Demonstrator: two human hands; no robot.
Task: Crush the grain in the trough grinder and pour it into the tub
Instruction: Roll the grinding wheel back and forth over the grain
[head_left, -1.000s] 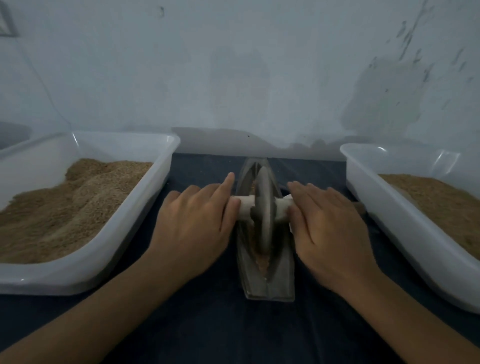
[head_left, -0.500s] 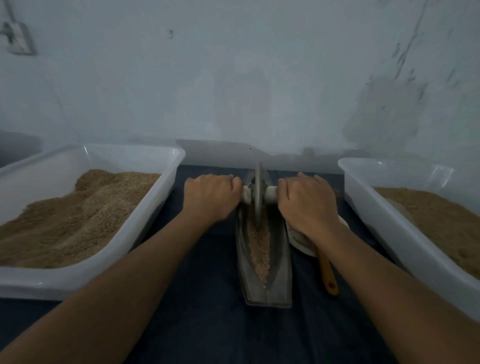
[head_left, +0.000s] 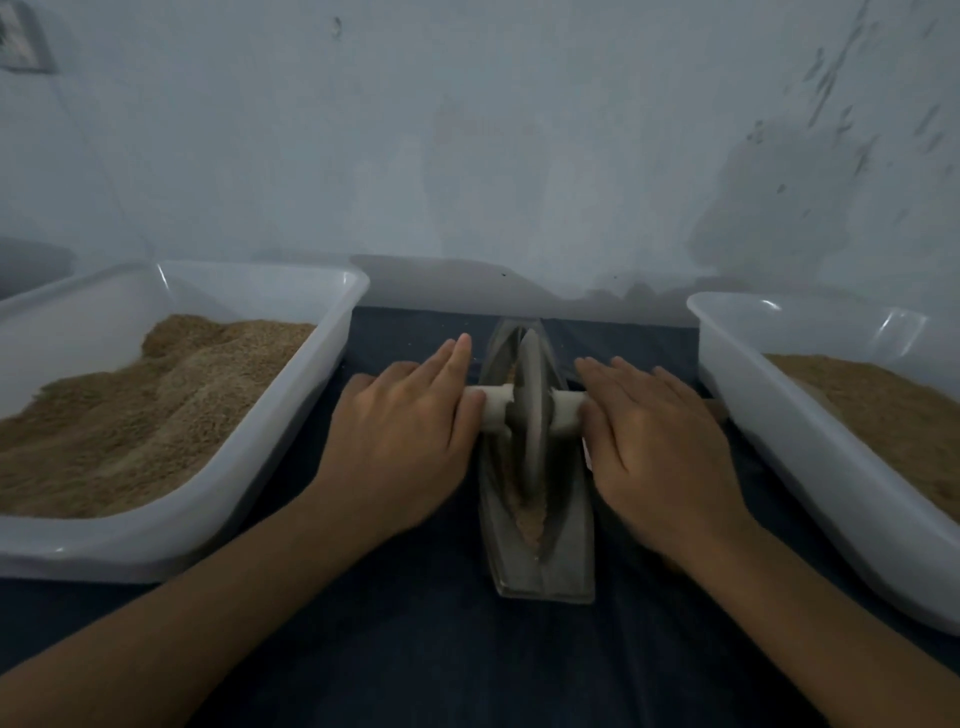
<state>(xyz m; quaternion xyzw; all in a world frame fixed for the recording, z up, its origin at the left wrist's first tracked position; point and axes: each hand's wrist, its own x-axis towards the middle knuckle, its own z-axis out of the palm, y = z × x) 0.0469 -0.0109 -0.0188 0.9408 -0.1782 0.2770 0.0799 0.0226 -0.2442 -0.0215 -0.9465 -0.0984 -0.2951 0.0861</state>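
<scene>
A metal trough grinder (head_left: 540, 551) lay lengthwise on a dark blue cloth (head_left: 415, 649), its near end toward the person and its far end close to a pale, stained wall (head_left: 467, 130). A grey grinding wheel (head_left: 529, 410) stood upright in the trough, about midway along it, with a pale handle bar (head_left: 493, 408) running through its centre and sticking out to the left and right. The left hand (head_left: 405, 441) lay palm down on the left end of the bar, fingers straight and pointing toward the far side, pressing on the bar rather than wrapping it. The right hand (head_left: 654, 452) lay the same way on the right end of the bar, its fingers flat and stretched out, not curled round anything. Crushed grain (head_left: 530, 519) showed as a light brown strip in the groove of the trough on the near side of the wheel, touching the wheel's lower edge. A white plastic tub (head_left: 291, 415) sat on the cloth to the left of the grinder, just beside the left hand, and held a heaped mound of brown grain (head_left: 130, 415). A second white tub (head_left: 810, 457) sat to the right, close to the right hand, with a flatter layer of brown meal (head_left: 883, 410) inside it; its right part ran out of the picture. A small framed object (head_left: 21, 36) hung on the wall at the far left, too cut off to identify.
</scene>
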